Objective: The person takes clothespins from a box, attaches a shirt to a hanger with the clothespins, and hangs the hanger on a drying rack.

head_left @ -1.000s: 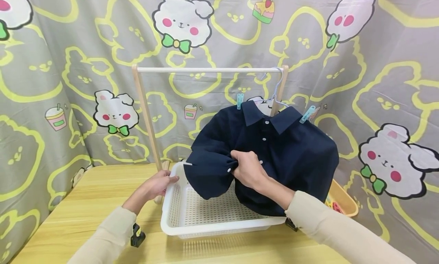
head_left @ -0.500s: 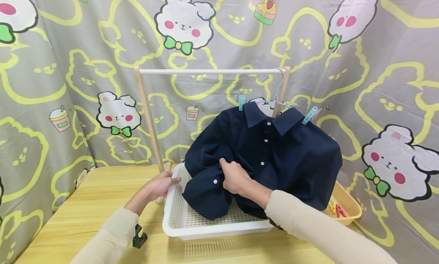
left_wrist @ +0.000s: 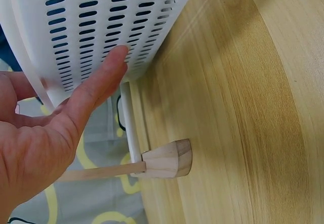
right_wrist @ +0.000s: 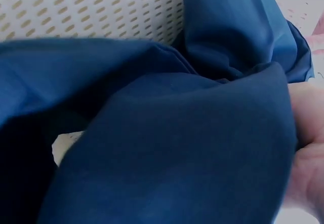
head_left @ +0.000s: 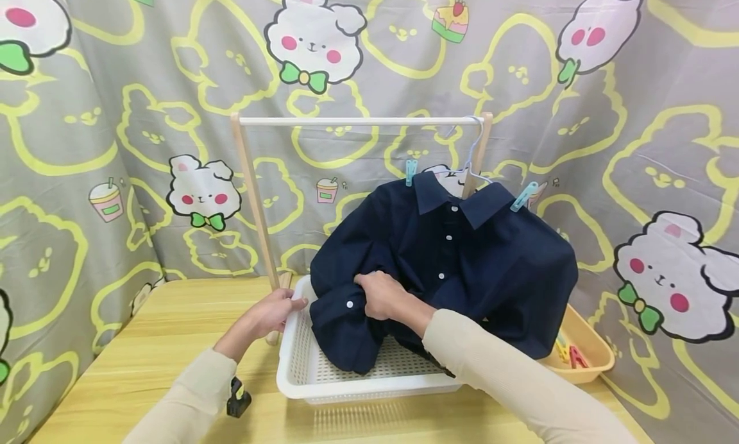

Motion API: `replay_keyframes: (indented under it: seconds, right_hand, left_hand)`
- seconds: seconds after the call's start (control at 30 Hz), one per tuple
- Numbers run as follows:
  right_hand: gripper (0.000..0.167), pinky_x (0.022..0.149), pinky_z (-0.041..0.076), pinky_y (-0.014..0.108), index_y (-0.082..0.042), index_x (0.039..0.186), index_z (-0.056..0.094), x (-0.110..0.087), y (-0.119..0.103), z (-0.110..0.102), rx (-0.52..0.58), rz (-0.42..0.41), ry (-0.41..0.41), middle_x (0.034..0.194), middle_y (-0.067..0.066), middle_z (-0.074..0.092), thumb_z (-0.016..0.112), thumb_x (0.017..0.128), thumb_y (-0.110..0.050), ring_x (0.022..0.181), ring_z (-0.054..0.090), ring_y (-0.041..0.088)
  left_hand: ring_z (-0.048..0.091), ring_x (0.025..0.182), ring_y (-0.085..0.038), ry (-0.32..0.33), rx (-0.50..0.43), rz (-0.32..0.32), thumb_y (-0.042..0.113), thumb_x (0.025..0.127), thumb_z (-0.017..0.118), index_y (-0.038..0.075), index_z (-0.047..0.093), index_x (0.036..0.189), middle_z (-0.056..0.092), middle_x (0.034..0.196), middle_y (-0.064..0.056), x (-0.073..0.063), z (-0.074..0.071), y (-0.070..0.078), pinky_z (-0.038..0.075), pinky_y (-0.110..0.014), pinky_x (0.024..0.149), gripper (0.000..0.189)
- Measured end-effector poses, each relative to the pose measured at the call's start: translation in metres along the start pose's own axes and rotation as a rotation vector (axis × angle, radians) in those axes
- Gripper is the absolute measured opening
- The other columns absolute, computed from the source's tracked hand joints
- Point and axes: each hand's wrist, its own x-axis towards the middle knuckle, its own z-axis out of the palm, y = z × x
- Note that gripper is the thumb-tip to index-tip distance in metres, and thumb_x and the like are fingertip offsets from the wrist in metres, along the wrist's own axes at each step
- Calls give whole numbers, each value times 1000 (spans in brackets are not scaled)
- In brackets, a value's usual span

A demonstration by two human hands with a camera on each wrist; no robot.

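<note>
A navy button-up shirt (head_left: 427, 239) hangs from a pale blue hanger (head_left: 468, 168), with light blue clothes pegs (head_left: 524, 196) at its shoulders. Its lower part and one sleeve hang into a white perforated basket (head_left: 375, 389). My right hand (head_left: 383, 295) grips that sleeve near its buttoned cuff (head_left: 340, 304), over the basket. In the right wrist view, folds of the shirt (right_wrist: 192, 148) hide most of the right hand (right_wrist: 306, 153). With my left hand (head_left: 271, 312) I hold the basket's left rim; in the left wrist view one finger lies along the slotted outer wall (left_wrist: 88, 24).
The hanger hooks over the white bar (head_left: 358, 121) of a small wooden rack (head_left: 254, 200) behind the basket. At right, partly behind the shirt, a yellow-orange tray (head_left: 597, 354) holds colourful pegs (head_left: 576, 357). A patterned curtain (head_left: 144, 123) backs the wooden table (head_left: 190, 315).
My right hand has moved left and slightly down with the sleeve, whose cuff now hangs lower in the basket. The left hand stays on the basket's rim.
</note>
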Motion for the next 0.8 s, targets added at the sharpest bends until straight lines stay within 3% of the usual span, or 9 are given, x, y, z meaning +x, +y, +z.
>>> replay_keyframes:
  seconds: [0.07, 0.2, 0.43, 0.63, 0.8]
  right_hand:
    - [43, 87, 54, 35, -10, 128, 66, 0, 1, 1, 3, -4, 0, 121, 12, 69, 67, 86, -1, 107, 66, 27]
    - [30, 74, 49, 31, -8, 113, 73, -5, 3, 0, 45, 22, 37, 105, 10, 70, 64, 86, 2, 90, 64, 23]
    - [25, 54, 38, 27, -10, 79, 64, -18, 9, -16, 139, -45, 205, 61, 2, 49, 57, 77, 13, 56, 50, 17]
    - [31, 48, 28, 24, -10, 79, 63, -31, 14, -34, 204, -71, 323, 54, -2, 35, 52, 76, 18, 48, 41, 13]
    - [33, 50, 28, 23, -12, 75, 57, -41, 17, -54, 242, -118, 379, 56, -4, 32, 52, 76, 20, 50, 37, 12]
  left_hand:
    - [70, 96, -29, 3, -2, -1, 15, 105, 45, -14, 49, 121, 65, 109, -27, 0, 0, 0, 60, -44, 81, 34]
    - [71, 95, -28, 9, 0, 0, 15, 105, 46, -14, 50, 120, 66, 106, -25, 1, 0, -1, 60, -44, 80, 33]
    - [70, 93, -25, 17, -4, -7, 15, 105, 46, -11, 52, 118, 66, 103, -18, 1, -1, 0, 60, -45, 80, 29]
    - [70, 97, -29, 3, -8, -1, 15, 105, 45, -12, 52, 118, 67, 105, -21, 1, -2, 0, 60, -46, 80, 30]
    - [72, 93, -29, 16, 26, -9, 14, 106, 42, -12, 53, 117, 68, 105, -26, 1, 1, 3, 61, -44, 76, 30]
